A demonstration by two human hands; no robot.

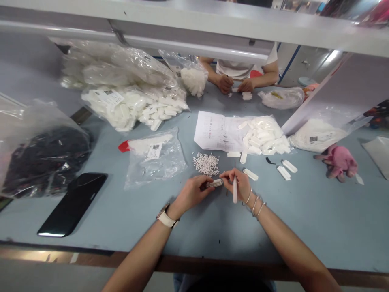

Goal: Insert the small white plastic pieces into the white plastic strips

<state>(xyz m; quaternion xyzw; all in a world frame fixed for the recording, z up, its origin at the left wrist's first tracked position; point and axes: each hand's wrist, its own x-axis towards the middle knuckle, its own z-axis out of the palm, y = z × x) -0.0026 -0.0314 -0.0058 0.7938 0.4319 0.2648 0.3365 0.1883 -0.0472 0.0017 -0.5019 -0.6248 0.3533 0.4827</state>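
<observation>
My left hand pinches a small white plastic connector housing with a row of slots along it. My right hand is closed around a slim tool with a white handle, its thin dark shaft pointing away from me. The right thumb and forefinger meet at the housing's right end; whether they pinch a small part there is too fine to tell. Just beyond my hands lies a pile of tiny white pieces. Another white housing rests beside my right hand, with two more white housings farther right.
Bags of white parts fill the back left. A flat clear bag, black phone-like slab and bag of dark parts lie left. Behind the pile are a printed sheet and bag. Pink glove lies right. A co-worker's hands work opposite.
</observation>
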